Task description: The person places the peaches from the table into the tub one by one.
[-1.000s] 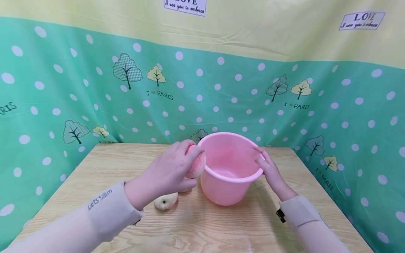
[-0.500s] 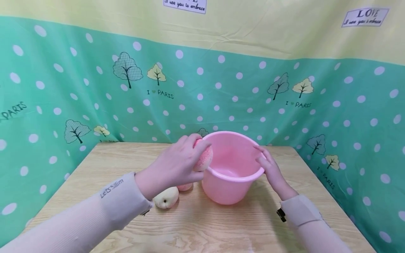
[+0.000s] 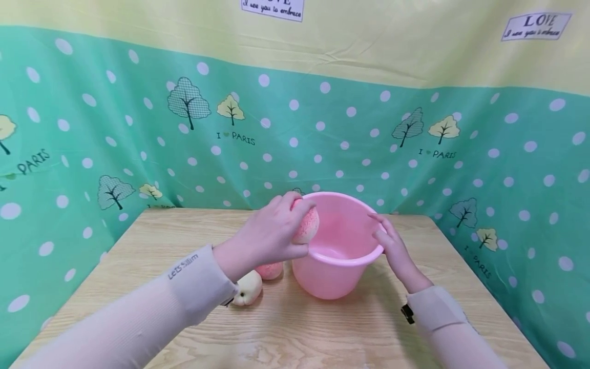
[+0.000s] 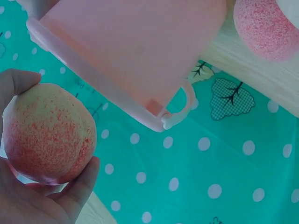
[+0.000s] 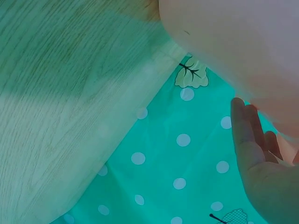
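My left hand holds a pink-speckled peach just over the left rim of a pink bucket. In the left wrist view, thumb and fingers wrap the sides of that peach. On the bucket's right side my right hand grips the rim, with the thumb over the inner side. The right wrist view shows its fingers along the outer wall. Left of the bucket, beneath my left forearm, a second pink peach and a cream-coloured peach sit side by side on the table.
The wooden table carries the bucket and peaches. A green and yellow printed curtain stands behind it and along both sides. A loop-shaped handle lug juts from the bucket near its rim.
My left hand has carried its peach right and slightly up, to the bucket's rim. The two peaches on the table show more fully. The right hand stays in place on the bucket.
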The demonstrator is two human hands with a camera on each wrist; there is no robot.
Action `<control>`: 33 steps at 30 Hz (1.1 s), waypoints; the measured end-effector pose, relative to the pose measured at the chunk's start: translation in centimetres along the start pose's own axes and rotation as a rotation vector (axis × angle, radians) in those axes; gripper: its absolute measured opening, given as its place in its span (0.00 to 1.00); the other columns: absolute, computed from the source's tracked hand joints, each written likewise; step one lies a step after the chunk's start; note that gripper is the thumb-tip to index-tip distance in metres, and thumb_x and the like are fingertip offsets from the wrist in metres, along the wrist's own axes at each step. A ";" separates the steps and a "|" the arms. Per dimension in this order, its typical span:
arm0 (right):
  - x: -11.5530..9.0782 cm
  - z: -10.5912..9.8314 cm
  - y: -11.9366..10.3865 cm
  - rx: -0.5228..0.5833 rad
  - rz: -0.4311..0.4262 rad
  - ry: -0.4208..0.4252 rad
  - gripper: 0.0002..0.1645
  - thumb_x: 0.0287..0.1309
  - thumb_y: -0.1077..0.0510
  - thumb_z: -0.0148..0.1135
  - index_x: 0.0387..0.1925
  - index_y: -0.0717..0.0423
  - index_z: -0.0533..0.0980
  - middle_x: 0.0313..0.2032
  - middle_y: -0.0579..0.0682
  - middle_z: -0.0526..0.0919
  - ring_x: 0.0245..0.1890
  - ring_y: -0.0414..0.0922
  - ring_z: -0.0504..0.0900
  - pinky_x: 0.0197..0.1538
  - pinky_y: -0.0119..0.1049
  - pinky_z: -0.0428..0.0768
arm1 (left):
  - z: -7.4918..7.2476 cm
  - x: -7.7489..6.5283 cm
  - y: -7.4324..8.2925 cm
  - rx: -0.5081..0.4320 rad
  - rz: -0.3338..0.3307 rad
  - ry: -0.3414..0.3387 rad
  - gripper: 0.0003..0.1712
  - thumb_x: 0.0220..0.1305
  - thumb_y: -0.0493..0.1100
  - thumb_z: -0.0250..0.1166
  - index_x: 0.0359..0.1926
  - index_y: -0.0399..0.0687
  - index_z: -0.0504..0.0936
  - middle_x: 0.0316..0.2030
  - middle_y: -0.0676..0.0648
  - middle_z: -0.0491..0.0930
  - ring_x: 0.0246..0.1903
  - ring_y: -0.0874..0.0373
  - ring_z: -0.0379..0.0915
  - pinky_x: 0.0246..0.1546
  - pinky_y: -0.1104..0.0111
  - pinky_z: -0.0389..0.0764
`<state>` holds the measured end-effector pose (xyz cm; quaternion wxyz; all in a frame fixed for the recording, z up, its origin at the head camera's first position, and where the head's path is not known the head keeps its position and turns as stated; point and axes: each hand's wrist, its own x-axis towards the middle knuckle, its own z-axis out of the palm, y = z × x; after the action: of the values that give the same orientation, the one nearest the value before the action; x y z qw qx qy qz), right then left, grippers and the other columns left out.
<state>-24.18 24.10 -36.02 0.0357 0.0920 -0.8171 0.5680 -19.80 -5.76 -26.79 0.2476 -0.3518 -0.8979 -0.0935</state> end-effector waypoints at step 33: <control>0.7 -0.5 -0.7 -0.053 0.025 -0.046 0.43 0.59 0.65 0.41 0.78 0.56 0.48 0.76 0.63 0.50 0.73 0.62 0.58 0.67 0.56 0.66 | 2.0 3.2 -0.7 -0.115 -0.141 -0.162 0.44 0.51 0.52 0.70 0.69 0.51 0.66 0.58 0.44 0.71 0.51 0.50 0.71 0.47 0.60 0.81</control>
<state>-24.78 24.29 -35.04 0.0120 0.0936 -0.8335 0.5444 -23.04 -3.73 -26.90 0.1464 -0.3076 -0.9307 -0.1332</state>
